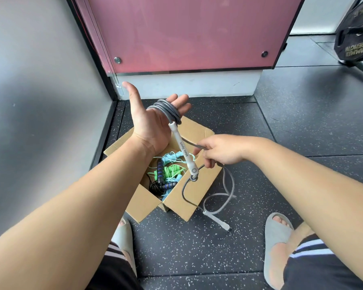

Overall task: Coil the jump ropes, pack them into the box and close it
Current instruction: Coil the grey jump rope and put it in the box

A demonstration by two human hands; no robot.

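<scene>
While the left hand [151, 122] hovers palm-up above the open cardboard box [189, 197], fingers straight and spread, the grey jump rope [168, 108] sits coiled round them, its white handle [182, 148] dangling over the box. Above the box's right edge, the right hand [220, 151] pinches the rope's free length. Its other handle [217, 221] lies just right of the box, which holds coloured ropes [168, 172].

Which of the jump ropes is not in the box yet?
The grey rope, wound round the left hand; the green rope, light blue rope and black rope lie inside the box.
</scene>
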